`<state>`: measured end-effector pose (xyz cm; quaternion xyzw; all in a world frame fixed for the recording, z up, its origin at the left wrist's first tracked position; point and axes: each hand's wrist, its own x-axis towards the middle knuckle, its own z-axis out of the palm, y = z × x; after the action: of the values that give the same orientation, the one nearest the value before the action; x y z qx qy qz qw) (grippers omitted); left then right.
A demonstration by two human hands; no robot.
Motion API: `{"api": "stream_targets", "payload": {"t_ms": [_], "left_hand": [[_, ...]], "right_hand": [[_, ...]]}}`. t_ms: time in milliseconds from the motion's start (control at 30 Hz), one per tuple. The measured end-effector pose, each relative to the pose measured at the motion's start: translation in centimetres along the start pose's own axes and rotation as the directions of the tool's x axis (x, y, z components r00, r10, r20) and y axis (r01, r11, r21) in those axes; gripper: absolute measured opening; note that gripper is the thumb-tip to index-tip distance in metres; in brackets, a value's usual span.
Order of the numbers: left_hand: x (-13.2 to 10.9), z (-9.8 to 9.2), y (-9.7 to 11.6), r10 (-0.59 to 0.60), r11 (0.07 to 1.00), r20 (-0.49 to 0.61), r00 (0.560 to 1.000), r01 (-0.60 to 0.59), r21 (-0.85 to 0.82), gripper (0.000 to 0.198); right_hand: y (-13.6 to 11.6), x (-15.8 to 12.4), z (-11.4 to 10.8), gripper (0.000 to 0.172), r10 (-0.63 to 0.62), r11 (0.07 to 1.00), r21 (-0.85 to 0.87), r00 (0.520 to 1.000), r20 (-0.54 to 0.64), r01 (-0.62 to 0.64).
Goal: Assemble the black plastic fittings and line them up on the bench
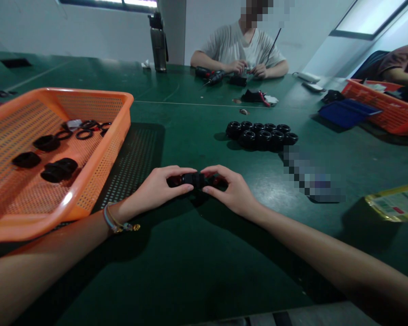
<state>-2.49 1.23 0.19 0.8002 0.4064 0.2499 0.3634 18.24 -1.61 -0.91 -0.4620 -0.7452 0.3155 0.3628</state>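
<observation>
Between my two hands, low over the green table point(204, 262), is a black ribbed part point(197, 180) that looks round and made of plastic or rubber. My left hand point(168, 183) pinches its left end between thumb and fingers. On the other end, the thumb and fingers of my right hand point(233, 188) are closed. Much of the part is hidden by my fingers, so its exact kind does not show. Beyond my hands stand several glossy black ring-shaped parts point(264, 137), grouped closely in rows.
An orange basket point(66, 210) at left holds black rings and ribbed parts. On the right lie a blurred-out flat object point(313, 179), a yellow-edged packet point(394, 203), a blue tray point(348, 112) and another orange basket point(391, 111). Across the table a person works near a drill point(216, 77); a bottle point(158, 45) stands left.
</observation>
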Motion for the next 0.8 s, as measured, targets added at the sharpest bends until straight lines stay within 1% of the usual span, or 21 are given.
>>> {"api": "stream_targets", "payload": {"t_ms": [300,800], "left_hand": [[0.06,0.07,0.22,-0.009,1.000,-0.004,1.000,0.009,0.007,0.041],[0.05,0.01,0.32,-0.015,1.000,-0.003,1.000,0.015,-0.001,0.042]], "right_hand": [[-0.11,0.02,0.08,0.024,0.015,0.999,0.029,1.000,-0.001,-0.015],[-0.31,0.08,0.07,0.024,0.024,1.000,0.015,1.000,0.000,-0.024]]}}
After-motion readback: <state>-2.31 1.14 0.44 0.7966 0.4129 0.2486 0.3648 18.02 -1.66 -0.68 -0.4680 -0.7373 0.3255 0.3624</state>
